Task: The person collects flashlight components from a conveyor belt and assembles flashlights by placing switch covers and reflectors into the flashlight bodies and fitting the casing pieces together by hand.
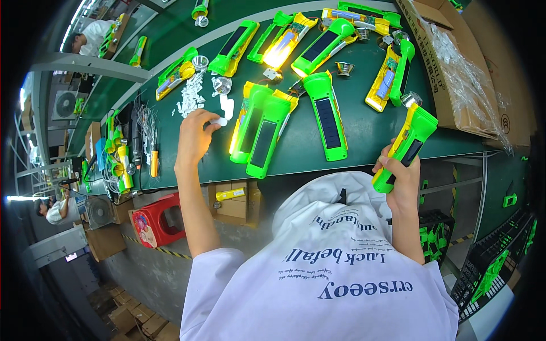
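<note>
My left hand (196,139) reaches over the green bench, its thumb and fingertips closed on a small white plastic piece (220,121). Just beyond it lie another white piece (227,104) and a loose pile of small white pieces (191,95). My right hand (401,170) is wrapped round a green and yellow flashlight (418,133) with a dark panel, held tilted at the bench's near edge. A silver reflector (410,100) shows at its upper end. Between my hands lie several similar flashlights, among them one (326,116) with its dark panel up.
More opened flashlights and a loose reflector (344,69) lie along the far side. An open cardboard box (449,74) with clear plastic stands at right. Tools, including an orange-handled screwdriver (154,162), and wires lie at left. A red stool (159,220) stands below. Other people are at far left.
</note>
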The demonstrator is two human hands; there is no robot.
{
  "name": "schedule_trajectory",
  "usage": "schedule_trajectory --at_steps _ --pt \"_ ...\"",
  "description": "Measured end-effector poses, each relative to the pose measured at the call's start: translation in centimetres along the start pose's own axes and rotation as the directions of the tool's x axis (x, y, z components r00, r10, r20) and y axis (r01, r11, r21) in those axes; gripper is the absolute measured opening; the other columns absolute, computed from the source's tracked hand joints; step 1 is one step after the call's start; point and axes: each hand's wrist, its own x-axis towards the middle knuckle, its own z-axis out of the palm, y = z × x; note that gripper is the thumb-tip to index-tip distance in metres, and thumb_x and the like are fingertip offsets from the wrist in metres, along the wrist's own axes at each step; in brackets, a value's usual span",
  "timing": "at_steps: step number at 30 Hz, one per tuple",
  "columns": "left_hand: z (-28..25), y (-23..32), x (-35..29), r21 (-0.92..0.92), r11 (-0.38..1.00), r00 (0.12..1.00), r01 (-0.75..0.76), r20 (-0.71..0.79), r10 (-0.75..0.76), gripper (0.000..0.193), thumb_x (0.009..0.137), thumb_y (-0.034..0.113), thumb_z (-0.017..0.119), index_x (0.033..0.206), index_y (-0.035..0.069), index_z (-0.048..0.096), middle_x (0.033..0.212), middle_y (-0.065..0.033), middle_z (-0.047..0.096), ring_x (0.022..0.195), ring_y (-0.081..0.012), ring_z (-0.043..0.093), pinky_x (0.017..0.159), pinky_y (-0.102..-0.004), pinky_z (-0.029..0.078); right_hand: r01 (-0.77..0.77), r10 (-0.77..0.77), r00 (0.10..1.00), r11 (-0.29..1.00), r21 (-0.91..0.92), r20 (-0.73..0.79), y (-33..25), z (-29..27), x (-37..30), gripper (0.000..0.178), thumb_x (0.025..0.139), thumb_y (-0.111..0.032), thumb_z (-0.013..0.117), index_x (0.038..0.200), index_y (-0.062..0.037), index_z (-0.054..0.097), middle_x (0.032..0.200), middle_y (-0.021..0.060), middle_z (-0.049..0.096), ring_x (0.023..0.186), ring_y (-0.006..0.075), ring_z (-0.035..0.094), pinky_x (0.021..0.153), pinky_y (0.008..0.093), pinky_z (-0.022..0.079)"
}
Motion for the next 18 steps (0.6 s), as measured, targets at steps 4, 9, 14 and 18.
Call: schedule_trajectory --at_steps 4,9,14,18 --pt "-0.9 1.0 0.1 -0.071 0.952 0.95 0.296 0.127 -0.286 0.016 0.074 0.004 0.074 0.087 -0.001 0.066 0.081 -0.0117 0.064 0.07 -0.023 0.058 0.064 -0.0341 0.047 0.001 -0.001 1.0 1.0 -0.014 0.017 0.2 0.1 -0.1 0.044 0.071 0.005 0.063 0.112 0.0022 0.047 0.082 0.0087 0.058 0.063 0.0187 0.06 0.057 0.0318 0.051" --pt "-0.8 0.6 -1.1 -0.05 0.915 0.907 0.4 0.163 -0.387 0.019 0.073 0.01 0.076 0.084 -0.001 0.064 0.084 -0.0114 0.063 0.073 -0.0247 0.059 0.064 -0.0365 0.046 -0.01 0.011 0.999 1.0 -0.016 0.032 0.6 0.1 -0.3 0.043 0.07 0.005 0.063 0.111 0.0019 0.048 0.082 0.0088 0.059 0.062 0.0187 0.06 0.057 0.0315 0.05" --pt "-1.9 2.8 -2.3 0.029 0.979 0.961 0.2 0.188 -0.202 0.026 0.071 0.012 0.078 0.091 0.002 0.066 0.086 -0.0095 0.063 0.077 -0.027 0.06 0.068 -0.0377 0.046 -0.03 0.03 0.999 0.999 -0.023 0.022 0.7 -0.2 -0.3 0.043 0.07 0.005 0.063 0.11 0.002 0.048 0.082 0.0089 0.059 0.061 0.0187 0.06 0.058 0.0317 0.049" --pt "-1.2 2.6 -2.1 -0.078 0.991 0.994 0.107 0.033 -0.105 0.03 0.072 0.012 0.077 0.099 0.004 0.065 0.085 -0.0101 0.062 0.077 -0.0288 0.059 0.067 -0.0382 0.046 -0.043 0.043 0.999 0.999 -0.028 0.005 0.6 -0.3 -0.3 0.043 0.07 0.005 0.064 0.11 0.0019 0.048 0.082 0.009 0.059 0.061 0.0184 0.06 0.058 0.0316 0.049"
